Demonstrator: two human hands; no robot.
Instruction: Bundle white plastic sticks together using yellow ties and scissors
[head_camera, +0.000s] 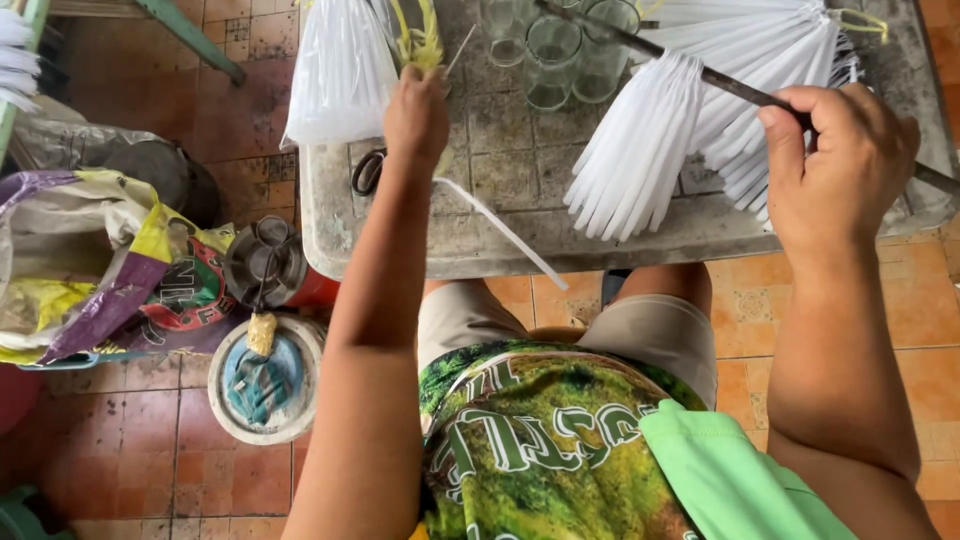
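My left hand (415, 112) is closed on a thin white plastic strip (500, 230) that trails down over the table's front edge, with yellow string (424, 40) just above the fist. My right hand (845, 165) grips a long dark metal rod (700, 72) that runs diagonally across the table. Bunches of narrow white plastic bags (640, 150) hang folded over the rod, fanning out toward me. A second bundle of white bags (340, 70), tied with yellow string, lies at the table's left.
A worn grey table (500, 180) carries several clear glasses (555, 50) at the back and dark scissors (368, 172) near the left edge. On the tiled floor to the left are a printed sack (110, 270), a red canister (275, 270) and a round white tub (262, 380).
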